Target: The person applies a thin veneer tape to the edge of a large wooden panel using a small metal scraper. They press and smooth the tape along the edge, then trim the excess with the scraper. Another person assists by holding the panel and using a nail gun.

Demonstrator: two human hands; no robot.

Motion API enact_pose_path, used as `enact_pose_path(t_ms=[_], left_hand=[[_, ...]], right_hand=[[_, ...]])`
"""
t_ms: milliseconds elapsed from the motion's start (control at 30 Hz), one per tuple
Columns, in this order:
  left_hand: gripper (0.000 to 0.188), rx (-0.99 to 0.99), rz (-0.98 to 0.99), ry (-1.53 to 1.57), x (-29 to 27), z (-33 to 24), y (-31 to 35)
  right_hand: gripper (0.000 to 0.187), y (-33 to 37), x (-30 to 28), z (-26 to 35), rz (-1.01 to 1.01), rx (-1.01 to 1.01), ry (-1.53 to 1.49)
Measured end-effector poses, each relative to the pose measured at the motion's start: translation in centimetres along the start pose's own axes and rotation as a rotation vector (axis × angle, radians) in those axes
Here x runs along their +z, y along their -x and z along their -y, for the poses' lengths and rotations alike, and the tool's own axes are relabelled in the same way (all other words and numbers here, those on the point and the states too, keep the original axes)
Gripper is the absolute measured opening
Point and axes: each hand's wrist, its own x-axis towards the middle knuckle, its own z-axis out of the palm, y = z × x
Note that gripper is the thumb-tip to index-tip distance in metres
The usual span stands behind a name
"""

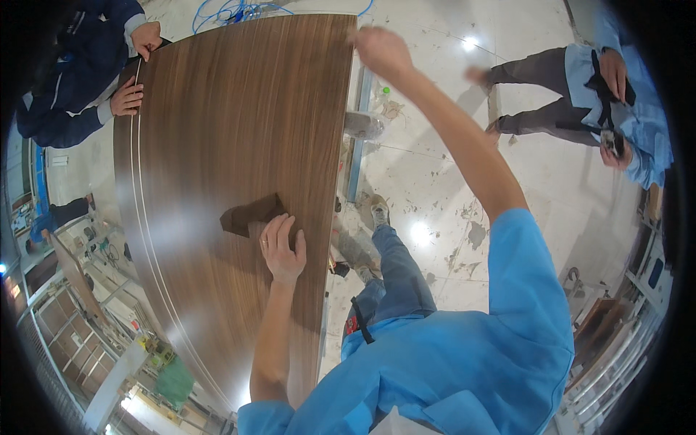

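Observation:
A large wood-grain panel (239, 109), dark brown with two pale lines along its left side, lies before me. My left hand (283, 250) rests on its surface, fingers extended and thumb apart. Just beyond those fingertips is a dark brown angular patch (254, 214); whether it is a loose piece or a shadow, I cannot tell. My right hand (384, 52) reaches to the panel's far right corner. Its fingers are curled together at the edge and slightly blurred, and anything between them is too small to make out.
A co-worker's hands (129, 98) touch the panel's far left edge. Another person (551, 87) stands on the right, holding dark items. Blue tubing (239, 11) lies beyond the panel. A metal support bar (355, 170) runs along its right side, above a stained floor (464, 239).

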Motion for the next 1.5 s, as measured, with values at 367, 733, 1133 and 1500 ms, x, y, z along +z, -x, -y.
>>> enact_pose_path(t_ms=[367, 733, 1133, 1500], left_hand=[[0.037, -0.002, 0.022, -0.002, 0.2, 0.1, -1.2], [0.039, 0.016, -0.02, -0.004, 0.7, 0.5, -0.9], [0.038, -0.015, 0.042, -0.024, 0.5, 0.3, -0.3], [0.042, 0.006, 0.014, -0.039, 0.6, 0.3, -0.7]], right_hand=[[0.037, 14.0, -0.2, 9.7, 0.232, -0.256, -0.269], [0.027, -4.0, 4.8, -4.6, -0.355, 0.383, -0.83], [0.061, 18.7, 4.1, 11.5, 0.002, -0.061, -0.323], [0.021, 1.0, 2.5, -0.3, -0.306, 0.271, -0.418]])
